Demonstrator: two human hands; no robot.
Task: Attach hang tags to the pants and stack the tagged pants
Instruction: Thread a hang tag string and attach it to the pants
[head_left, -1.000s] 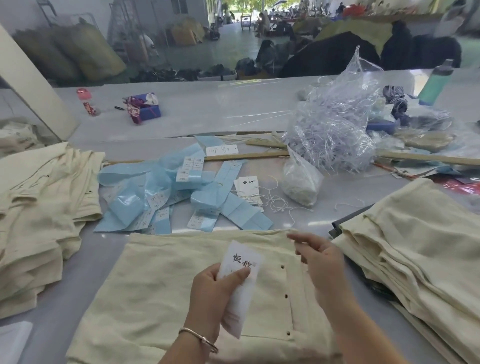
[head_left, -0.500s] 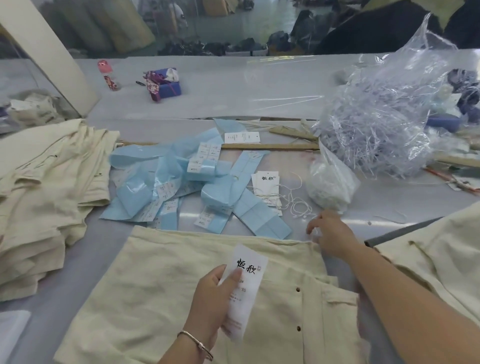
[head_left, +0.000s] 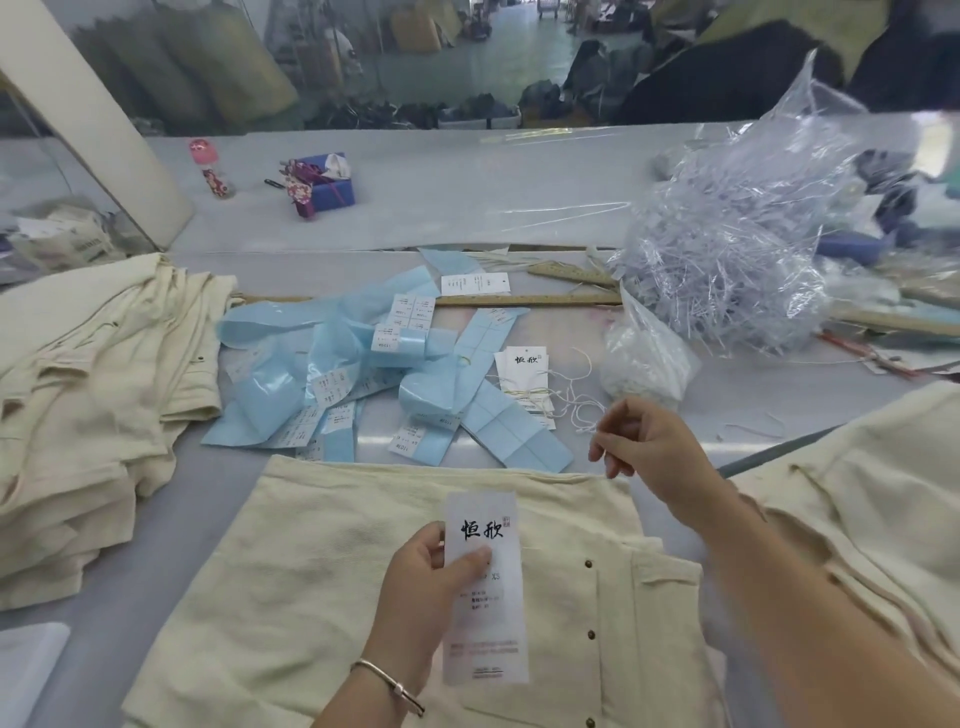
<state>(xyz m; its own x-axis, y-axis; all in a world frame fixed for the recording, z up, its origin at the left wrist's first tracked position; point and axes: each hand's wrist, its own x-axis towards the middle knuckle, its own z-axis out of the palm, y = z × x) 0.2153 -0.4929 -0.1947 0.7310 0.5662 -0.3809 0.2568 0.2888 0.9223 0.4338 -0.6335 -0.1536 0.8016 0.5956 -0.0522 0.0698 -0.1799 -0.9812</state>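
Lifted off the bench since half a second ago, the right hand (head_left: 644, 447) pinches a white string (head_left: 584, 410); nearest, the left hand (head_left: 431, 587) clamps a hang tag (head_left: 485, 623) over the pants (head_left: 322, 561). Threading the tag probably comes next.

The pants (head_left: 332, 571) are rough, matt cream cloth with small shiny metal buttons (head_left: 588, 563). The hang tag (head_left: 485, 587) is smooth white paper. The blue sticker strips (head_left: 363, 374) look glossy. The ruler (head_left: 524, 300) is wood. The big bag (head_left: 737, 244) is clear, crinkly plastic.
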